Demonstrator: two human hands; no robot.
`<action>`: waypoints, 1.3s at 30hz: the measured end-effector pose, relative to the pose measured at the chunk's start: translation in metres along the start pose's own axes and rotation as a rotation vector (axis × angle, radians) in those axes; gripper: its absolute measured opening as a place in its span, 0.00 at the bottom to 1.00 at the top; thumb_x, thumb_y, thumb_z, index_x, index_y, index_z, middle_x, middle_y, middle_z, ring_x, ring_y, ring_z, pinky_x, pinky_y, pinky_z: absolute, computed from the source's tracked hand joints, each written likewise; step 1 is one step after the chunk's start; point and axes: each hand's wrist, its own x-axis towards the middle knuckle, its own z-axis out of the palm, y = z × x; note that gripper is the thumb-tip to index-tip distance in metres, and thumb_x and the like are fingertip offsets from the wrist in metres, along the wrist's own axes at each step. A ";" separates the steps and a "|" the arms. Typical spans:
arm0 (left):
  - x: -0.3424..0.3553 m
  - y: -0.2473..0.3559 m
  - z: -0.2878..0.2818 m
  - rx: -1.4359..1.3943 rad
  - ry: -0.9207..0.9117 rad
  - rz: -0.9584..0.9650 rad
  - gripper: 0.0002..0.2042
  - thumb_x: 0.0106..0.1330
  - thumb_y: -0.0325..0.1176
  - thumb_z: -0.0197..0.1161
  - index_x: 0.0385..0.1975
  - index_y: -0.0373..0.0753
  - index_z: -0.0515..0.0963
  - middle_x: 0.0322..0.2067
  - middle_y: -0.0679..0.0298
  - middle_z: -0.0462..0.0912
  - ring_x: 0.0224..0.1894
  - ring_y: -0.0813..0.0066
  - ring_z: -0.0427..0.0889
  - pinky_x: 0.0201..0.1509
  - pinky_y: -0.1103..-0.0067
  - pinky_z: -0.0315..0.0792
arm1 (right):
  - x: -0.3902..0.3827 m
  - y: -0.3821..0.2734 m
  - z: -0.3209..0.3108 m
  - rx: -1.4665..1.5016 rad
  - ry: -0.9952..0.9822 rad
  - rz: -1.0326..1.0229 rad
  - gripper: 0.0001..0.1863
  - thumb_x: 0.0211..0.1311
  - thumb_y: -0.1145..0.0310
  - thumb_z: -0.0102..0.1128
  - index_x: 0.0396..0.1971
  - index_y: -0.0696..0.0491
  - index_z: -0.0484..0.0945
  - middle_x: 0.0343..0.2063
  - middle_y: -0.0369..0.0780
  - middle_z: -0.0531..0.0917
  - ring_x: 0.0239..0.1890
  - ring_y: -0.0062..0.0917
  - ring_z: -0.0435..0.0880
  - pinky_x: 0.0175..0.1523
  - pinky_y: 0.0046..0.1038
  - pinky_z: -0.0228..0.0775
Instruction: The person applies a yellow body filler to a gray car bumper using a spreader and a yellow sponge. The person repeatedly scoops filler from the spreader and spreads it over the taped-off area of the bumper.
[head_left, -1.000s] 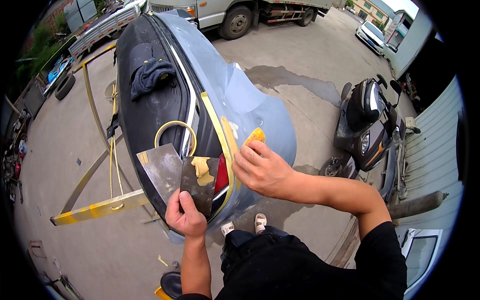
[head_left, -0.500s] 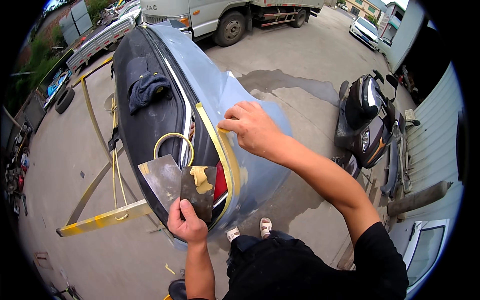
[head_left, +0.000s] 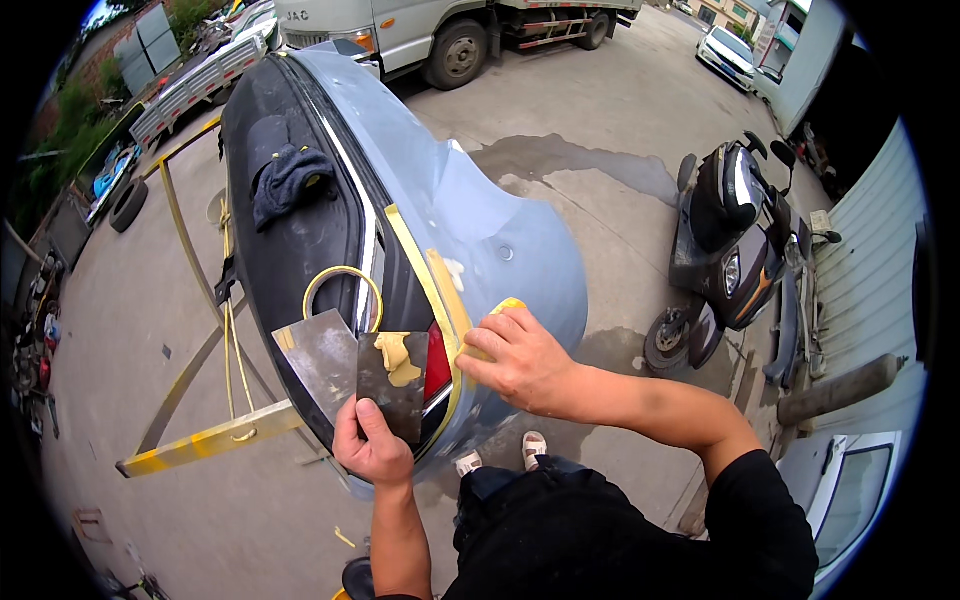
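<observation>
My left hand grips a dark square putty plate that carries a lump of yellow putty. A second, greyer metal plate sits beside it, partly overlapped; whether my fingers also hold that one is hidden. In my right hand is a yellow putty spreader, closed in the fingers and mostly covered by them. That hand is at the edge of a blue-grey car bumper, next to a red light. Yellow masking tape borders the edge, with a smeared strip of putty alongside.
A tape roll and a dark cloth rest on the bumper's black part. A yellow metal stand is at the left. To the right stands a scooter; a truck is parked beyond.
My right hand has moved down along the bumper's taped edge, toward me, with the spreader in it. The putty strip it covered now shows. My left hand and the plates are nearly unmoved.
</observation>
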 end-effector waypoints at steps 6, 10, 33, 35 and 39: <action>0.001 -0.001 -0.001 0.059 0.047 0.037 0.11 0.67 0.32 0.54 0.33 0.29 0.78 0.27 0.64 0.81 0.28 0.80 0.73 0.34 0.83 0.68 | 0.030 0.026 -0.013 0.126 0.154 0.156 0.15 0.43 0.78 0.55 0.34 0.50 0.79 0.33 0.37 0.77 0.40 0.30 0.74 0.47 0.33 0.62; 0.002 -0.001 0.003 0.019 0.056 0.050 0.11 0.67 0.32 0.54 0.33 0.29 0.78 0.26 0.65 0.80 0.28 0.80 0.72 0.34 0.83 0.68 | 0.065 0.075 0.010 0.179 0.208 0.244 0.18 0.44 0.81 0.52 0.36 0.49 0.81 0.34 0.37 0.79 0.40 0.32 0.74 0.47 0.32 0.62; -0.001 -0.001 0.001 -0.022 0.035 0.010 0.11 0.68 0.31 0.53 0.34 0.28 0.77 0.30 0.63 0.80 0.31 0.80 0.73 0.37 0.83 0.68 | -0.046 -0.051 0.023 0.243 0.122 0.310 0.18 0.44 0.79 0.55 0.39 0.51 0.77 0.38 0.38 0.75 0.42 0.31 0.74 0.49 0.33 0.64; -0.001 -0.004 -0.002 -0.024 0.025 0.008 0.11 0.68 0.31 0.53 0.34 0.28 0.77 0.30 0.63 0.80 0.31 0.80 0.73 0.37 0.83 0.68 | -0.032 -0.030 0.016 0.371 0.224 0.432 0.17 0.46 0.80 0.52 0.39 0.52 0.77 0.36 0.38 0.77 0.41 0.32 0.74 0.48 0.33 0.64; 0.001 -0.002 0.007 0.035 0.025 0.039 0.12 0.69 0.32 0.51 0.34 0.28 0.76 0.27 0.69 0.75 0.30 0.84 0.68 0.34 0.85 0.63 | 0.013 0.039 0.010 0.377 0.259 0.472 0.17 0.49 0.82 0.49 0.39 0.52 0.78 0.34 0.39 0.79 0.40 0.35 0.74 0.48 0.33 0.64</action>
